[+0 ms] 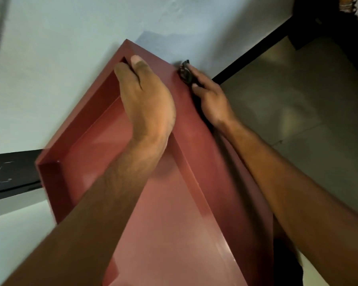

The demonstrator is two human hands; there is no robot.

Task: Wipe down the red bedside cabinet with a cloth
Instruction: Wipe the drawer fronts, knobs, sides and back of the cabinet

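Note:
The red bedside cabinet point(174, 213) fills the middle of the view, seen from above, with a raised rim around its recessed top. My left hand point(147, 104) grips the far rim near the back corner, fingers curled down into the recess and thumb lying on top. My right hand point(211, 100) is against the cabinet's right outer side near the wall and holds a bunched dark cloth point(184, 72) to the upper back edge. Most of the cloth is hidden behind the hand and the cabinet's side.
The cabinet backs onto a pale wall point(70, 48) with black skirting point(250, 52). Grey floor tiles point(298, 110) lie to the right. A dark piece of furniture point(329, 21) stands at the top right corner.

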